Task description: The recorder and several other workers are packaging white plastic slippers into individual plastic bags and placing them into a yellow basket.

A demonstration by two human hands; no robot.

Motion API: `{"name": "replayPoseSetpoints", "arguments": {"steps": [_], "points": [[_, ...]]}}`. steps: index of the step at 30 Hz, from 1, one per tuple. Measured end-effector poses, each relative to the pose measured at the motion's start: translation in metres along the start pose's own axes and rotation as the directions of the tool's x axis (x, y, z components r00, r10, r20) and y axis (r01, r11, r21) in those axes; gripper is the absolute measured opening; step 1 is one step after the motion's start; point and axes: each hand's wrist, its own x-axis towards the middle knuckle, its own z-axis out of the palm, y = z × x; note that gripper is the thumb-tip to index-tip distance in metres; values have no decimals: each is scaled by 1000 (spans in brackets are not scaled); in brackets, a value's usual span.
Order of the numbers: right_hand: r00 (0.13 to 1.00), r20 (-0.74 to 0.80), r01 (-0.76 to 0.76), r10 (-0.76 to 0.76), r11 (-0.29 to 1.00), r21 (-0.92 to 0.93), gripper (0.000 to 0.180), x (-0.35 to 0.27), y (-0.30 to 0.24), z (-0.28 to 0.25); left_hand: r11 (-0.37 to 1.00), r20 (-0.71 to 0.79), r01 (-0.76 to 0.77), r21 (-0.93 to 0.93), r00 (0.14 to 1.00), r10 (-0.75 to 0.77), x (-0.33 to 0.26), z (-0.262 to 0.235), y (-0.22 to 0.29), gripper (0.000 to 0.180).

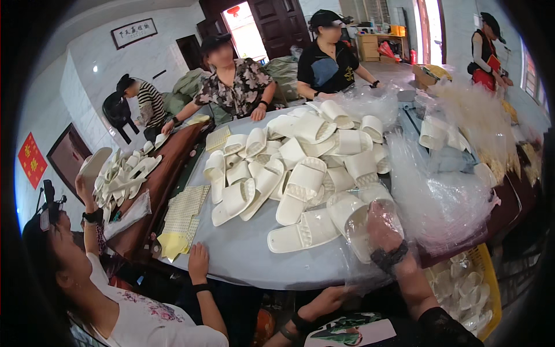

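Observation:
My right hand (384,228) is inside a clear plastic bag (355,272) near the table's front edge, its fingers closed on a pair of white slippers (350,217). Below the table edge, my left hand (326,302) has its fingers closed at the bag's lower edge. Just left of the bagged pair, a single white slipper (304,231) lies flat. Behind it rises a loose heap of white slippers (303,182). My right fingertips are partly hidden by the slippers and the shiny plastic.
Clear bags (439,191) are piled on the table's right. A yellow crate (488,277) of bagged slippers stands at lower right. Yellow sticker sheets (182,217) lie at left. A person (144,312) sits close on my left; others (231,87) stand across the grey table (243,269).

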Motion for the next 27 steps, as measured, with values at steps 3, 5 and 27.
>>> {"name": "replayPoseSetpoints", "arguments": {"steps": [3, 5, 27], "points": [[862, 471, -375, 188, 861, 343, 23, 4, 0, 31, 1000, -10, -14, -8, 1000, 14, 3, 2, -2, 61], [901, 386, -376, 200, 805, 460, 23, -7, 2, 31, 1000, 4, 1, 10, 1000, -1, 4, 3, -1, 60], [926, 249, -376, 282, 735, 565, 30, 5, 0, 0, 630, 25, 240, -738, 944, -329, -6, -11, 24, 72]]}}
